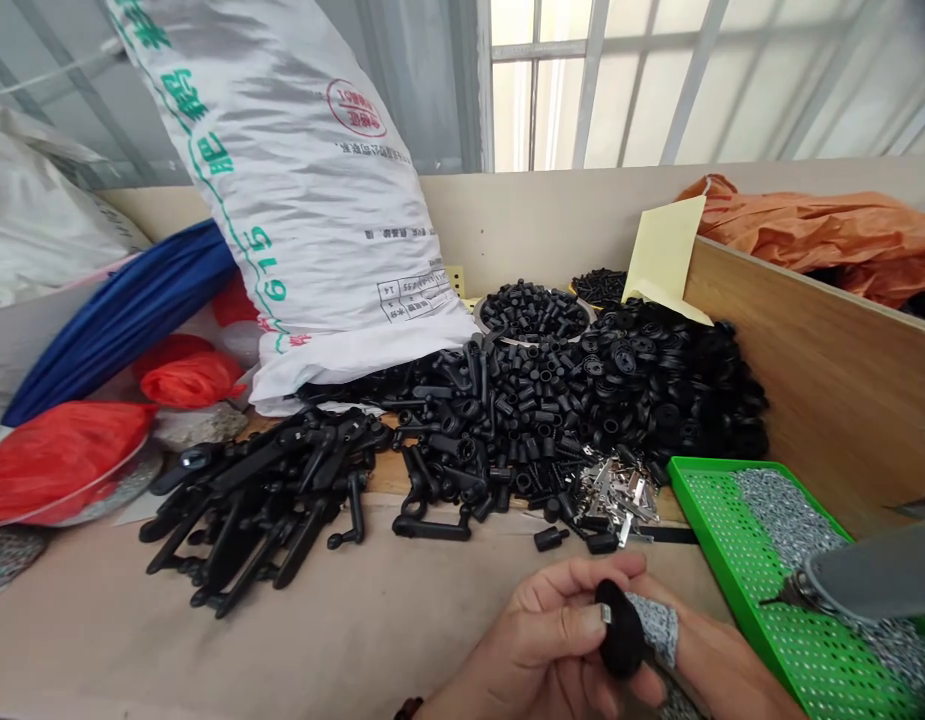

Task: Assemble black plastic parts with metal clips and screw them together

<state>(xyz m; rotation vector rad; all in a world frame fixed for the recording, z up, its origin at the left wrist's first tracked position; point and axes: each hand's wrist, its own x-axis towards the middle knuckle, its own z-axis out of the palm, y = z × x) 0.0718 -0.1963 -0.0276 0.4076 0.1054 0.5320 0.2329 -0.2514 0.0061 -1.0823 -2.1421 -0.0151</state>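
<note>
At the lower right of the head view, my left hand (541, 640) pinches a black round plastic part (621, 632) between thumb and fingers. A small bright metal piece (606, 614) shows at its edge, by my thumb. My right hand (721, 655) meets the same part from the other side, closed on it, with grey speckled wrapping (657, 625) on its fingers. Its fingertips are partly hidden behind the part. Just beyond my hands lie a pile of metal clips (619, 495) and a few loose black plugs (550, 540).
Black crank handles (259, 500) heap at left; black sleeves (541, 400) and round caps (664, 370) pile up behind. A green perforated tray (706, 540) with small metal pieces stands right, a grey powered screwdriver (874, 575) jutting over it. A white sack (304, 180) rises behind.
</note>
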